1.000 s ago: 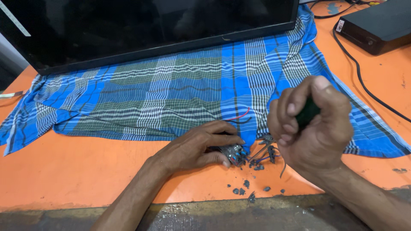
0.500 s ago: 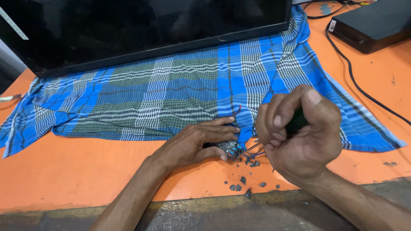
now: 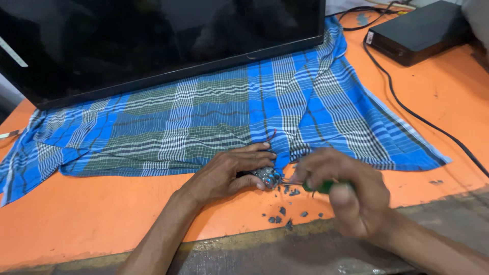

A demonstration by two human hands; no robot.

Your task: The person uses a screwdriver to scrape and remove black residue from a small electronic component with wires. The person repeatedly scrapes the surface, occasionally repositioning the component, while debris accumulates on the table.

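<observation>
Right hand (image 3: 351, 196) grip blurs a green-handled tool (image 3: 323, 187), tip hidden.

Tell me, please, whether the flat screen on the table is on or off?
Off, as far as visible: the flat screen is uniformly dark, showing only faint reflections, and rests on the blue checked cloth.

Orange table (image 3: 91, 219) with blue checked cloth (image 3: 204, 127), black box (image 3: 417, 30), black cable (image 3: 423, 119), dark scraps (image 3: 285, 214).

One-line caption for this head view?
Left hand pins a small metal part while right hand applies a green-handled tool.
</observation>
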